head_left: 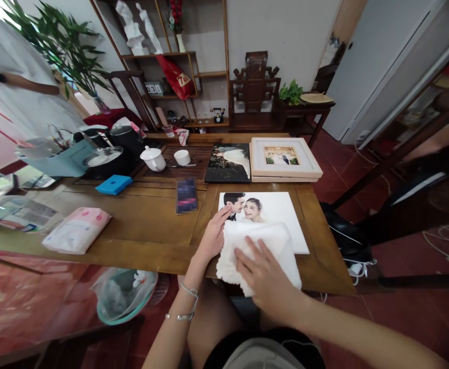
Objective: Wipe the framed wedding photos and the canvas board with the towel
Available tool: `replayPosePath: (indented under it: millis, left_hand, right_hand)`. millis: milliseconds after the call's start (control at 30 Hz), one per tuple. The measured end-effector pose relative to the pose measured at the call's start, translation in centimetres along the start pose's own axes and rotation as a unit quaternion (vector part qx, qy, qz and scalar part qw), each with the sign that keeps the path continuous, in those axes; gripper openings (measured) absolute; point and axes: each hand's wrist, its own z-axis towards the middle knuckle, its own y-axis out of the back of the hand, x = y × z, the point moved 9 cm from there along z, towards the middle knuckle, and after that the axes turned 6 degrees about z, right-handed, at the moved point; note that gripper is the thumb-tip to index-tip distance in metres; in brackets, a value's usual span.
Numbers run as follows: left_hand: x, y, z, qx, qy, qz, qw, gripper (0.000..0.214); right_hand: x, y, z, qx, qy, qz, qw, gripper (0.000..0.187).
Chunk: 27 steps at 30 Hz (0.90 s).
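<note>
photo [280, 210] partly under cloth [280, 241]; right hand [264, 279] atop

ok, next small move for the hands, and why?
I'd probably slide the right hand and cloth toward the print's right edge: the cloth lies under that hand over the near part, the right strip is uncovered, and the left hand rests at the left edge, where it could steady the print.

There are two bare hands [212, 238] [263, 274], one white cloth [276, 237], three pictures [281, 205] [228, 163] [281, 156], one pink-and-white pack [77, 230], two white statues [131, 32] [149, 28].
</note>
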Motion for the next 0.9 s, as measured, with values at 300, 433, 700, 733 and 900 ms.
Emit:
replayPosePath:
  millis: [300,433,700,733,900]
  left_hand:
    - [-0.3,0.0,0.0,-0.002,0.019,0.026,0.999,0.042]
    - [-0.1,-0.1,0.0,-0.003,0.016,0.035,0.999,0.042]
    - [0.4,0.0,-0.1,-0.016,0.027,0.043,0.999,0.039]
    - [0.3,0.0,-0.1,-0.015,0.026,0.038,0.999,0.039]
    - [-0.2,0.0,0.0,-0.002,0.025,0.02,0.999,0.042]
  right_hand:
    - [-12.3,6.1,5.0,-0.063,-0.134,0.021,0.989,0.06]
    - [-12.2,6.8,10.3,-0.076,-0.128,0.026,0.989,0.038]
    - [-10.7,5.4,12.0,-0.093,-0.061,0.03,0.993,0.055]
    - [-11.6,5.6,10.9,-0.098,-0.065,0.031,0.993,0.056]
    - [-17.5,7.7,4.0,-0.148,-0.138,0.021,0.979,0.056]
